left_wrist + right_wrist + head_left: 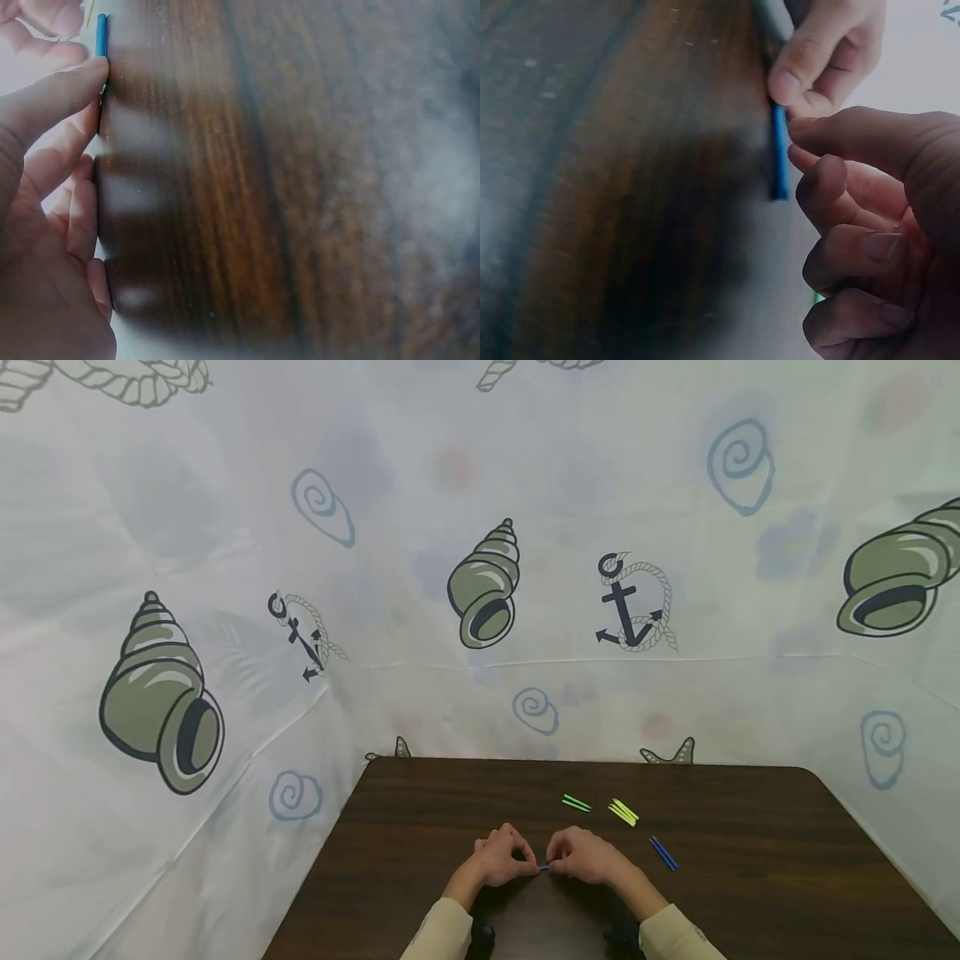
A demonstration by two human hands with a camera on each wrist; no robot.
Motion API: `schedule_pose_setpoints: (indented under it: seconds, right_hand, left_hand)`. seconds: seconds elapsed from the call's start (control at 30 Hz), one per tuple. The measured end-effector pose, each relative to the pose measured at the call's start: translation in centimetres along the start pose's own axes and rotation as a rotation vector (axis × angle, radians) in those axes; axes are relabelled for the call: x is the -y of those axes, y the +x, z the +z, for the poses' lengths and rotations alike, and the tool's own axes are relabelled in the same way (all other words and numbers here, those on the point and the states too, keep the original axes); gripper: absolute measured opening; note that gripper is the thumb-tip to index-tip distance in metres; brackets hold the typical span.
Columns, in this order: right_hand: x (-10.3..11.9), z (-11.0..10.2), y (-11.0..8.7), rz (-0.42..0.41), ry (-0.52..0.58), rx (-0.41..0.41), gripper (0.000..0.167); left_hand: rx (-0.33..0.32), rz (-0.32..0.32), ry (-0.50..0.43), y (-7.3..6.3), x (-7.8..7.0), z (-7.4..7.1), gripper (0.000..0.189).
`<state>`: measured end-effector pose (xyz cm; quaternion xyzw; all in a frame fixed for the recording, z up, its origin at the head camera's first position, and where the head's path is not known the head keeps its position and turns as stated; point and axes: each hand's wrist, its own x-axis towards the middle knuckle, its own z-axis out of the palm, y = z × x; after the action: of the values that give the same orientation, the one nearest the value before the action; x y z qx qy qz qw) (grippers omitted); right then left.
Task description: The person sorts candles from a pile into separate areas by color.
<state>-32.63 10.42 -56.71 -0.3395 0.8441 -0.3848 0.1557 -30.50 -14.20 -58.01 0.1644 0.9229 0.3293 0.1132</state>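
A thin blue stick lies close to the tabletop between the two hands. My left hand pinches one end of it between thumb and index finger; the other fingers rest along the wood. My right hand is at the stick's other end. In the right wrist view its thumb and index fingertips are right beside the stick, not visibly closed round it, and its other fingers bend loosely. The stick's far tip shows bare in the left wrist view. What the left fingertips cover is hidden.
Behind the hands on the dark wooden table lie two green sticks, several yellow sticks and a pair of blue sticks farther right. A white patterned cloth hangs around the table.
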Motion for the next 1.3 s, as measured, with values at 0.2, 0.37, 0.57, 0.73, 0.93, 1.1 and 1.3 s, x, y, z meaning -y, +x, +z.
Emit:
schedule_pose_setpoints:
  seconds: [0.2, 0.37, 0.57, 0.73, 0.93, 1.1, 1.3]
  right_hand:
    - [0.5, 0.3, -0.2, 0.099, -0.028, -0.022, 0.005]
    - [1.4, 0.4, -0.2, 0.153, -0.081, -0.047, 0.006]
    - [2.4, 0.6, 0.6, 0.191, -0.130, -0.023, 0.013]
    - [2.8, 0.4, 0.7, 0.205, -0.139, -0.003, 0.015]
    - [2.4, 0.4, 0.5, 0.189, -0.131, 0.016, 0.011]
    - [2.2, 0.4, 0.3, 0.157, -0.101, 0.020, 0.010]
    - [1.9, 0.4, -0.2, 0.163, -0.147, 0.010, 0.009]
  left_hand:
    - [-0.036, -0.013, -0.008, 0.7, 0.9, 1.0, 0.018]
    - [-0.037, 0.008, -0.016, 0.8, 1.1, 1.0, 0.018]
    - [-0.054, 0.017, 0.000, 0.0, 0.8, -0.4, 0.018]
    - [-0.047, 0.024, 0.013, 0.1, 0.7, -0.5, 0.017]
    - [-0.035, 0.035, 0.026, 0.0, 0.6, -0.4, 0.018]
    - [-0.034, 0.051, -0.001, -0.2, 0.8, -0.3, 0.016]
    - [-0.014, 0.080, -0.027, -0.1, 0.6, -0.1, 0.012]
